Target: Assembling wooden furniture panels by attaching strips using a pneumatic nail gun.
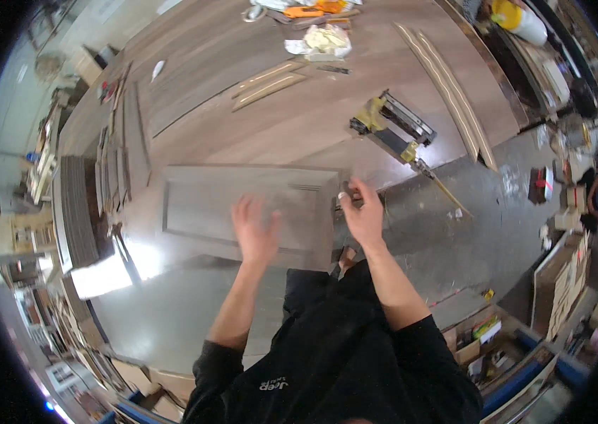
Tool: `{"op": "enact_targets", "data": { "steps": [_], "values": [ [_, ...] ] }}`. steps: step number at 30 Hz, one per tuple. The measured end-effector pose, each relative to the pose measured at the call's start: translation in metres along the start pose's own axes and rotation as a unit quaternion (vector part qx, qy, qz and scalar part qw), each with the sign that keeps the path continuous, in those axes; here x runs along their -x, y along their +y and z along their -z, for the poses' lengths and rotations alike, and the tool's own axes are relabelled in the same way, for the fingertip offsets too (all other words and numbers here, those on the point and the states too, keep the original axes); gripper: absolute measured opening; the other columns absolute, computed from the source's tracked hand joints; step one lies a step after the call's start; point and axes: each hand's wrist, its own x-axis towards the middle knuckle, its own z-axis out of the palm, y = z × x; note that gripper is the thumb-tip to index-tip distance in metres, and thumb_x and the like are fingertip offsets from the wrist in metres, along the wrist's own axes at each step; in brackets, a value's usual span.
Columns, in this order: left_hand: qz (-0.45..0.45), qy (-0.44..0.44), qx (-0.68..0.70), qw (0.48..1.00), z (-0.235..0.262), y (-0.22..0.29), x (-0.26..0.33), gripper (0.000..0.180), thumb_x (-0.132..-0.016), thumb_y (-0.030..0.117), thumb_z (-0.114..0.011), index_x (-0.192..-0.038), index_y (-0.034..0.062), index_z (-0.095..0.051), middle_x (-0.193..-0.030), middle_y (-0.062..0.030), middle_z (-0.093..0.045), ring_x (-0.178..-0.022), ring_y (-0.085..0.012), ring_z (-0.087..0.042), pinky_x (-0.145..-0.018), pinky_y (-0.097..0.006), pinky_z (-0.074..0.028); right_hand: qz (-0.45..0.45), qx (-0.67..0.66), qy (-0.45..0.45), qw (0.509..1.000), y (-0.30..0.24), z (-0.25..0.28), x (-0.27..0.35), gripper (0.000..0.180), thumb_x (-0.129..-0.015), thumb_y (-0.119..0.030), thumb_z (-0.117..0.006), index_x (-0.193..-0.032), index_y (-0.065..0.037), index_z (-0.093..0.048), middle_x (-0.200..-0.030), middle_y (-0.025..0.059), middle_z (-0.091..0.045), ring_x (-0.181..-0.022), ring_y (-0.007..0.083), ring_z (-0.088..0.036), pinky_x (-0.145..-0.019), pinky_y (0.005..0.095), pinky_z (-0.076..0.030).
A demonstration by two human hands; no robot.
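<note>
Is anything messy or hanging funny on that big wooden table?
Yes. The nail gun lies with its nose poking past the table edge over the floor. A crumpled rag sits among loose wood strips. The panel under both hands also overhangs the edge.

My wooden workbench (242, 49) carries a grey cabinet door panel (207, 205), nail gun (392, 127), curved wood strips (447, 85), short trim pieces (271, 83), crumpled rag (324, 40).

Our left hand (255, 230), fingers spread and blurred, lies over a grey panelled cabinet door (242, 212) on the wooden workbench (242, 78). Our right hand (361, 212) grips the door's edge at three o'clock. A nail gun (391, 127) rests at one o'clock; curved wooden strips (447, 92) lie beyond.
</note>
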Motion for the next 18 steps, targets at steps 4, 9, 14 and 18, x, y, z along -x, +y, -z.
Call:
{"op": "enact_targets", "data": {
  "steps": [4, 9, 14, 18],
  "values": [
    [-0.141, -0.051, -0.017, 0.989, -0.062, 0.031, -0.065, 0.041, -0.088, 0.025, -0.072, -0.125, 0.0104, -0.064, -0.133, -0.0122, -0.056, -0.132, -0.0342, -0.047, -0.117, -0.059, -0.028, 0.011, 0.141, 0.012, 0.99, -0.013, -0.025, 0.022, 0.046, -0.085, -0.03, -0.074, -0.125, -0.01, -0.067, -0.108, 0.0137, -0.069, -0.097, 0.0395, -0.063, -0.085, 0.0486, -0.05],
    [-0.184, -0.06, 0.015, 0.981, -0.094, 0.026, -0.068, 0.029, -0.086, 0.022, -0.073, -0.113, 0.0126, -0.068, -0.111, -0.0066, -0.06, -0.11, -0.0303, -0.056, -0.115, -0.059, -0.031, -0.024, 0.119, 0.047, 0.991, -0.016, -0.038, 0.038, 0.039, -0.085, -0.024, -0.075, -0.121, -0.009, -0.07, -0.102, 0.0145, -0.068, -0.09, 0.0375, -0.065, -0.079, 0.0464, -0.051],
    [-0.194, -0.091, -0.006, 0.977, -0.074, 0.023, -0.045, 0.026, -0.085, 0.019, -0.073, -0.11, 0.0129, -0.07, -0.108, -0.0048, -0.06, -0.109, -0.028, -0.058, -0.117, -0.058, -0.028, -0.04, 0.004, 0.039, 0.998, -0.021, -0.037, 0.07, 0.044, -0.086, -0.014, -0.076, -0.128, -0.004, -0.067, -0.101, 0.0161, -0.066, -0.083, 0.0336, -0.067, -0.074, 0.0383, -0.054],
    [-0.199, -0.099, -0.013, 0.975, -0.069, 0.02, -0.036, 0.027, -0.084, 0.016, -0.073, -0.11, 0.0121, -0.069, -0.108, -0.0053, -0.06, -0.11, -0.0269, -0.059, -0.119, -0.057, -0.024, -0.083, -0.01, 0.012, 0.996, -0.016, -0.039, 0.085, 0.048, -0.086, -0.013, -0.077, -0.131, -0.006, -0.066, -0.099, 0.0141, -0.065, -0.082, 0.0312, -0.065, -0.077, 0.039, -0.053]
  ]
}}
